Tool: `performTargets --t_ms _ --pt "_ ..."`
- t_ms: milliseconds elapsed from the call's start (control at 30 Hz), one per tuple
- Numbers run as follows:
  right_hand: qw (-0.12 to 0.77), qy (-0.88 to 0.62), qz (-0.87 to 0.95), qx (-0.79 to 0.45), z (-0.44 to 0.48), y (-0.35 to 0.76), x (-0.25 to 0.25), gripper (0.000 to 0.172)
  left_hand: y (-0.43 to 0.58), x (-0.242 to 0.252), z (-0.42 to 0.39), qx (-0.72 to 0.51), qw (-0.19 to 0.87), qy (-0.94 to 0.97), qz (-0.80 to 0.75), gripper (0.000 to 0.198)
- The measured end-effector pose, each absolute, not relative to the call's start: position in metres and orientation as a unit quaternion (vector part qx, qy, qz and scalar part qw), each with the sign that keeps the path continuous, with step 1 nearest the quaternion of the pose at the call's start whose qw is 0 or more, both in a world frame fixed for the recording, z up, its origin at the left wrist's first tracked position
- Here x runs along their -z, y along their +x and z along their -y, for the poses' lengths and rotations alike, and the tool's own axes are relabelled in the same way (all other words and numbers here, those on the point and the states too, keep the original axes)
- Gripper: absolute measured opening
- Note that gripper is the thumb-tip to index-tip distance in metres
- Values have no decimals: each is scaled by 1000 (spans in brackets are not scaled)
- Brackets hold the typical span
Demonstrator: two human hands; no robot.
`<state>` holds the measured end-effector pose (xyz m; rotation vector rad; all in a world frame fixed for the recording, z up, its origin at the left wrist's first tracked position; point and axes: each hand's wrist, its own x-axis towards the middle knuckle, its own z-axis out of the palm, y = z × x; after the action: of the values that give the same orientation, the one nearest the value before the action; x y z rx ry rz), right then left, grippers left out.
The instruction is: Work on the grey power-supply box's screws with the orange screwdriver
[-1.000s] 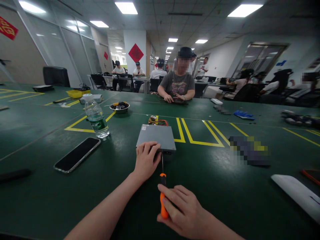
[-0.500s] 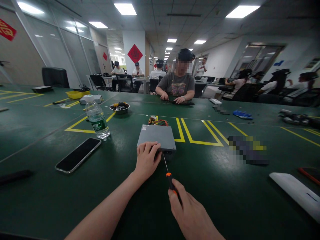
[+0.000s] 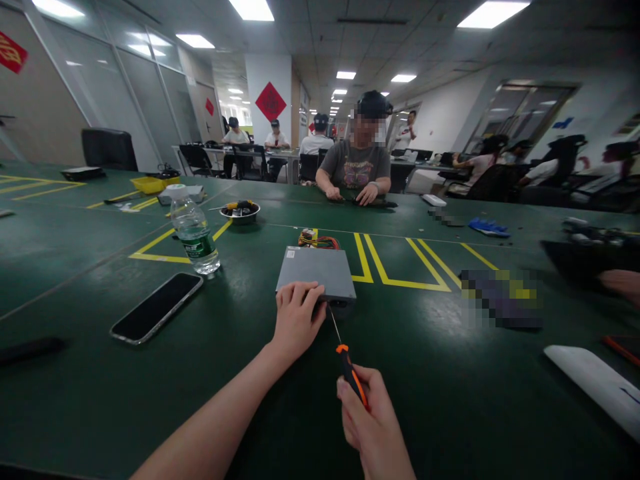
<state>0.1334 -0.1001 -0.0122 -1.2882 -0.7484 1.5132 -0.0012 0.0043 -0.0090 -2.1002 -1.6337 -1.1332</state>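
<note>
A grey metal computer power supply [image 3: 316,267] lies flat on the green table, its bundle of coloured cables [image 3: 319,240] at the far side. My left hand [image 3: 299,313] grips its near edge, fingers over the top and thumb down at the front face. In my right hand [image 3: 370,413], a screwdriver [image 3: 351,373] with a black and orange handle is held with fingers wrapped round it. Its thin shaft points up and away to the power supply's near face. Whether the tip sits in a screw is too small to tell.
Left of the power supply are a phone [image 3: 157,308], a water bottle [image 3: 196,233] and a metal bowl [image 3: 240,212] with tools. A white object [image 3: 595,387] lies at right. Opposite sits a person [image 3: 357,163]; another person's hand [image 3: 620,283] shows at the right edge.
My right hand has turned about the screwdriver handle, showing more of its orange side. My left hand stays on the power supply. Another person's hand and a dark object have appeared at the right.
</note>
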Motion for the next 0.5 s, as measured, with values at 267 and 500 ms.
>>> performTargets --t_ms 267,500 --pt "502 -447 73 -737 96 115 -10 45 -1 8 -4 391 128 -721 558 24" --pt "448 -361 -40 -817 92 111 -14 39 1 9 -4 389 130 -715 566 23"
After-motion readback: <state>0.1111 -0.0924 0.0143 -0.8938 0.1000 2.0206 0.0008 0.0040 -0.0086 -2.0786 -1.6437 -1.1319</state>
